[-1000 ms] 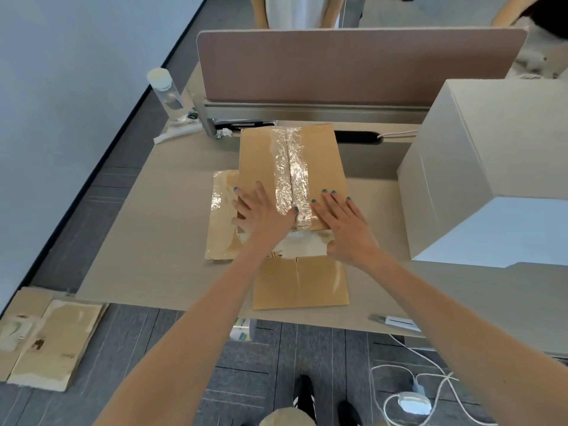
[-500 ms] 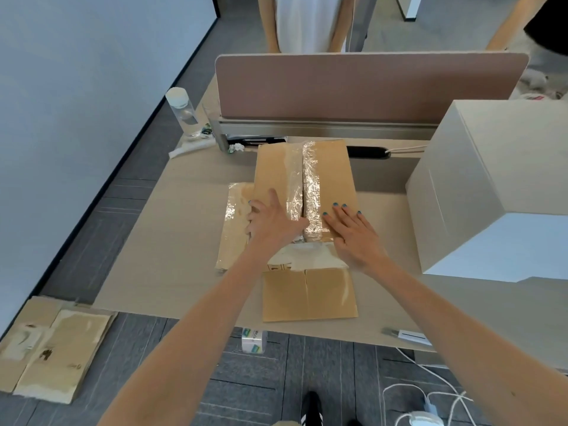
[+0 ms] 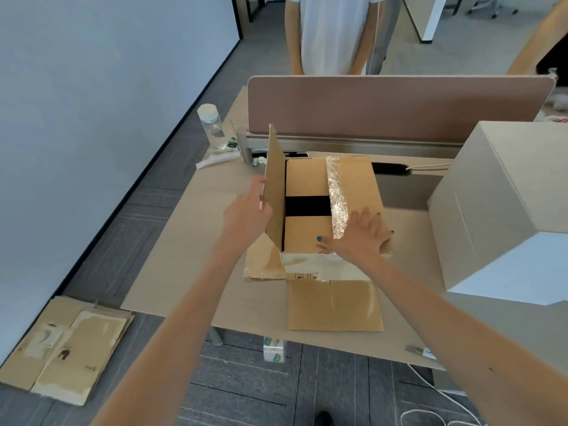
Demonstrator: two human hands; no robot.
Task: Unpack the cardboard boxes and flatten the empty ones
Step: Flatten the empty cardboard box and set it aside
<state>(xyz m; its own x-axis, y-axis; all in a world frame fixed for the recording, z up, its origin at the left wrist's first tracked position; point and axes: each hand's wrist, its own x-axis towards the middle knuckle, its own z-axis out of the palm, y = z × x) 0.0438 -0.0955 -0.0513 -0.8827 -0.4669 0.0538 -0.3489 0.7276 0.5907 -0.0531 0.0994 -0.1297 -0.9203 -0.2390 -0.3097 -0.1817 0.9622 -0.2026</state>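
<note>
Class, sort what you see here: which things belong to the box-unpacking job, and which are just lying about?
Belong to the job: brown box, its raised flap, left hand, right hand, large white box, flattened cardboard on the floor.
Just lying about: water bottle, desk divider, small carton under the desk.

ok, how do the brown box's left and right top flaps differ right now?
Pose: the left flap stands nearly upright; the right flap lies flat over the box.
Tape: crinkled clear tape runs along the right flap's inner edge; none shows on the left flap's visible face.
Contact: the left hand touches the left flap's outer side; the right hand presses flat on the right flap.
Both are plain brown cardboard.
</note>
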